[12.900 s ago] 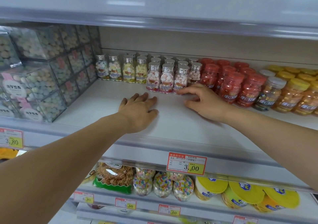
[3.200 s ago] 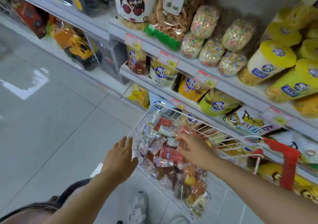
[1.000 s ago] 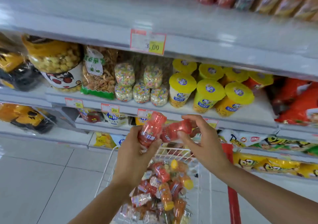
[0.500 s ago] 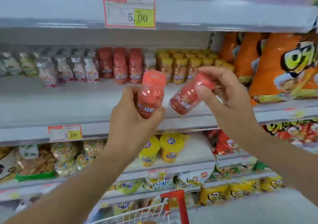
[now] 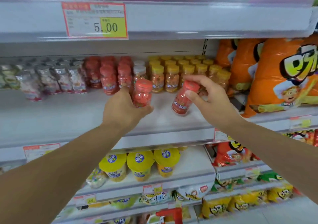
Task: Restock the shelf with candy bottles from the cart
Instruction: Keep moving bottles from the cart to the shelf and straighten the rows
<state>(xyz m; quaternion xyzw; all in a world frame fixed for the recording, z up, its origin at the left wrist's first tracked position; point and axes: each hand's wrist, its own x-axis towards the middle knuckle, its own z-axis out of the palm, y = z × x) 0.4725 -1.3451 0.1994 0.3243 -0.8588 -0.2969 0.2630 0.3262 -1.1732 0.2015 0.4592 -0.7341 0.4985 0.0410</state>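
My left hand [image 5: 123, 109] grips a red candy bottle [image 5: 142, 93] by its lower half, held upright over the white shelf [image 5: 68, 113]. My right hand [image 5: 209, 97] pinches a second red candy bottle [image 5: 183, 99] near its cap; it tilts a little and hangs just above the shelf board. Both bottles are in front of the row of red candy bottles [image 5: 108, 76] standing at the back. The cart shows only as a red handle [image 5: 172, 214] at the bottom edge.
Silver-capped bottles [image 5: 51, 79] stand left of the red row, yellow-capped ones [image 5: 185, 72] to its right. Orange snack bags [image 5: 275, 76] fill the shelf's right end. A price tag [image 5: 95, 20] hangs on the shelf above. Yellow-lidded cups [image 5: 140, 165] sit one level below.
Both hands have carried the red bottles forward and down over the shelf board, closer to the red row. The view has shifted slightly upward.
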